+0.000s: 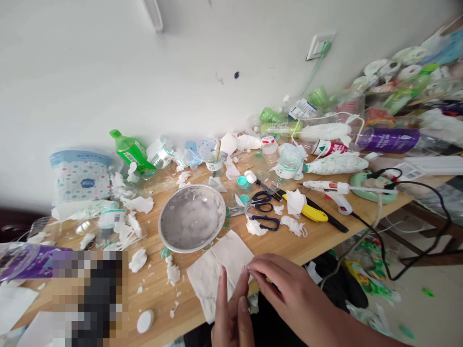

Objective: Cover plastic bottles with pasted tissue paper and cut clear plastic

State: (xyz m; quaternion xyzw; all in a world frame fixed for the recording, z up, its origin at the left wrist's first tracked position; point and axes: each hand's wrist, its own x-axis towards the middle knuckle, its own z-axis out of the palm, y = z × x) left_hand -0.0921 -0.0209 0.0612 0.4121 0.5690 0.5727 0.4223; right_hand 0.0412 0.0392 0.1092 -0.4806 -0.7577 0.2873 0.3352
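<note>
The right hand [289,294] pinches narrowly at a fingertip of the left hand [233,308]; I can't tell whether either holds anything. Just beyond the grip, a white tissue sheet [231,250] lies on the scrap-strewn wooden tabletop [162,299], a metal bowl [191,217] past it. Behind rises a pale wall [181,72] (a green plug [326,47] sits in its socket). Beyond the bowl, a cut plastic bottle's label [214,166] bears Chinese characters; far right of the grip, a purple label [390,140] carries white lettering, both too small to read surely.
</note>
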